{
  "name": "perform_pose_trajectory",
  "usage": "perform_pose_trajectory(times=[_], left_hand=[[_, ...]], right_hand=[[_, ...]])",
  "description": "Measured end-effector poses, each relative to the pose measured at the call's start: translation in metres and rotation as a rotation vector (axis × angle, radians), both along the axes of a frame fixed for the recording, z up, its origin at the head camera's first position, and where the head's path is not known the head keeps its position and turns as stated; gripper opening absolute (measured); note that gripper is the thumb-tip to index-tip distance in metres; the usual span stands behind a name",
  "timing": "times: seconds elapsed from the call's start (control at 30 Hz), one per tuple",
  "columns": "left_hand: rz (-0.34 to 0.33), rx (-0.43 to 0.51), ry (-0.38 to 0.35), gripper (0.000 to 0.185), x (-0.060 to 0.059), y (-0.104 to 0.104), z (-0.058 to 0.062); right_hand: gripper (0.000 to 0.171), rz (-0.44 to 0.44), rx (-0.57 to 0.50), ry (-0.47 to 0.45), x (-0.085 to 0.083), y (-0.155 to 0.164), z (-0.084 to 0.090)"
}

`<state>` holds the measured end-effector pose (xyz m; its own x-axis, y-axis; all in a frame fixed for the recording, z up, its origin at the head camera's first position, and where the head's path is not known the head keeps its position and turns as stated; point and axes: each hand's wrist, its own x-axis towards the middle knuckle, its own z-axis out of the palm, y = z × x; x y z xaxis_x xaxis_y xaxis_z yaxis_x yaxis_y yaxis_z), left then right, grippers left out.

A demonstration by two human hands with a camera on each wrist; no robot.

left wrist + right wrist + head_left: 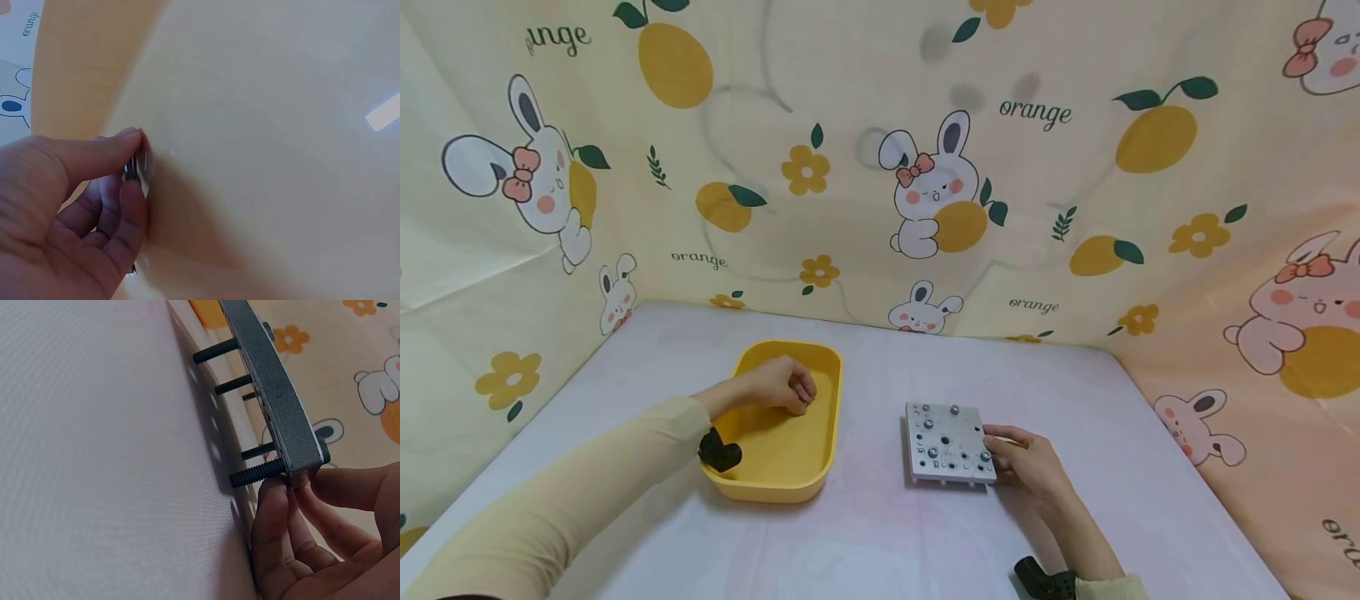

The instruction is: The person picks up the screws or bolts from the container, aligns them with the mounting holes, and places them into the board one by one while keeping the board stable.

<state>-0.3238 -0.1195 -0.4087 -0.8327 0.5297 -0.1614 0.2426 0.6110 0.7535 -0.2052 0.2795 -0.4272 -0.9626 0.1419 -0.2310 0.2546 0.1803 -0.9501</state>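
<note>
Plate (947,443) edge pinched by right hand (1026,462).

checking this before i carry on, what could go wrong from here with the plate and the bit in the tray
1. The left hand pinches a small metal part only at the fingertips inside the tray; it could slip and drop back in.
2. The plate stands on thin bolts, and the right hand grips just one corner, so it may tip or slide on the table.

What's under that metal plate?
Dark threaded bolts stick out below the plate toward the table, and the right hand grips its corner. Whether the bolts touch the table cannot be told.
</note>
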Motion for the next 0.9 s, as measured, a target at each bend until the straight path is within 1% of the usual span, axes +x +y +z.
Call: perform_pose_trajectory(times=[0.13,0.27,0.37,0.47,0.53,0.57,0.73,0.77,0.8,0.9], left_hand=[[-0.023,0.001,0.000,0.017,0.000,-0.002,0.001],[-0.038,0.023,0.002,0.015,0.000,-0.004,0.001],[-0.044,0.051,-0.001,0.014,0.000,-0.005,0.002],[-0.035,0.087,-0.008,0.016,0.001,-0.004,0.005],[-0.036,0.113,0.010,0.017,0.001,-0.003,0.007],[-0.028,0.128,0.019,0.017,0.004,-0.002,0.012],[-0.011,0.188,0.073,0.019,0.004,-0.002,0.025],[-0.008,0.206,0.077,0.020,0.003,-0.002,0.028],[-0.004,0.218,0.082,0.021,0.000,-0.003,0.027],[0.008,0.271,0.077,0.023,-0.001,0.001,0.034]], right_hand=[[0.034,0.002,0.004,0.002,0.000,-0.001,0.001],[0.034,0.001,0.003,0.002,0.000,-0.001,0.001],[0.034,-0.001,0.006,-0.001,0.001,-0.002,0.002],[0.035,-0.008,0.013,-0.007,0.002,0.000,0.001],[0.036,-0.016,0.013,-0.011,0.002,0.001,0.000],[0.036,-0.018,0.011,-0.012,0.003,0.002,0.000],[0.037,-0.012,0.001,-0.014,0.003,0.002,0.000],[0.037,-0.008,0.003,-0.013,0.002,0.002,0.000],[0.037,-0.006,0.007,-0.012,0.002,0.001,0.000],[0.037,0.004,0.009,-0.008,0.001,0.000,0.000]])
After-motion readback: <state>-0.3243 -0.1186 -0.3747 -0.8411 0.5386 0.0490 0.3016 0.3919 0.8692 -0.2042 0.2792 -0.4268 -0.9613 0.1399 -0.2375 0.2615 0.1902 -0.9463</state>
